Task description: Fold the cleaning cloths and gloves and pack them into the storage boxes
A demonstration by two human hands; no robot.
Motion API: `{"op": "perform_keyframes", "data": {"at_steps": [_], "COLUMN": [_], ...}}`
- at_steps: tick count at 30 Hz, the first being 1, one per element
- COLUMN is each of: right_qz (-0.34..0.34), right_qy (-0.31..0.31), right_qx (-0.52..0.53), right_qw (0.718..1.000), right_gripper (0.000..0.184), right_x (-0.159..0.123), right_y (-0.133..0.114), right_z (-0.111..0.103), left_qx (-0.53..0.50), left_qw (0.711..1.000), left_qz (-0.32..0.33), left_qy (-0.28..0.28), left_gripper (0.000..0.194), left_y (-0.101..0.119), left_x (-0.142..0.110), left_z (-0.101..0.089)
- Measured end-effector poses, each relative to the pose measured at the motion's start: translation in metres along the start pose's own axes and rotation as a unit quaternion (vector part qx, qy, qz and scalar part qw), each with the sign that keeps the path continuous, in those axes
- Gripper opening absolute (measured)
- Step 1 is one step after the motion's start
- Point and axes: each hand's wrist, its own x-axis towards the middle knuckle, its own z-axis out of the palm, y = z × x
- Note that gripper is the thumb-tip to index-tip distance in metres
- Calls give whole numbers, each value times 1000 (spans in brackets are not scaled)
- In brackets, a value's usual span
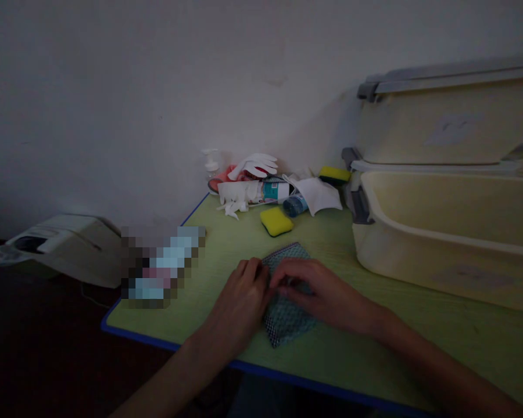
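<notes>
A folded cleaning cloth [287, 325], teal-grey with a dark checkered border, lies flat on the green table near its front edge. My left hand [246, 299] is at the cloth's left side, fingers curled and closed over its edge. Coming in from the right, my right hand [320, 290] reaches across the cloth, thumb and fingers pinched together at that same edge. The fingertips of both hands meet there, and the exact grip is partly hidden. Just beyond the cloth sits a yellow sponge [276, 222] with a dark underside.
At the back are a white glove [256, 165], a spray bottle [270, 192], a pump bottle [211, 162], a white cloth [318, 194] and another sponge [335, 175]. Cream storage bins [418, 249] are stacked at right. A blurred-out object [169, 261] lies at left, near a white appliance [78, 249].
</notes>
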Motion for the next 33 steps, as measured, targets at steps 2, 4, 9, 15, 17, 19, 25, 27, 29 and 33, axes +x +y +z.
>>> {"op": "perform_keyframes", "data": {"at_steps": [2,4,9,15,17,19,25,27,29,33], "right_qz": [-25,-43,-33,35,70,95,109,92,82,88], "right_qy": [66,83,12,-28,-16,-13,-56,-76,-93,-113], "right_qx": [-36,-73,-184,-291,-315,-327,-341,-339,-333,-322], "right_qw": [997,993,982,956,947,940,932,933,935,936], "right_gripper": [21,28,56,51,54,60,71,71,71,73], "right_x": [1,0,-1,1,-1,-2,-10,-14,-19,-28], "right_y": [3,8,13,13,15,18,27,31,34,40], "right_z": [3,8,25,36,35,33,14,5,-2,-11], "left_qx": [-8,-17,-15,23,39,53,73,66,56,53], "left_qw": [1000,1000,1000,999,999,998,997,998,998,997], "left_qz": [-13,-23,-24,-26,-21,-11,7,11,14,27], "left_qy": [-1,-2,-1,-4,-8,-10,0,1,0,-41], "left_gripper": [27,37,56,60,62,62,66,67,69,73], "left_y": [4,6,7,8,7,6,4,3,2,-2], "left_x": [-6,-11,-21,-25,-26,-28,-31,-32,-32,-27], "left_z": [1,2,6,11,13,16,20,19,17,11]}}
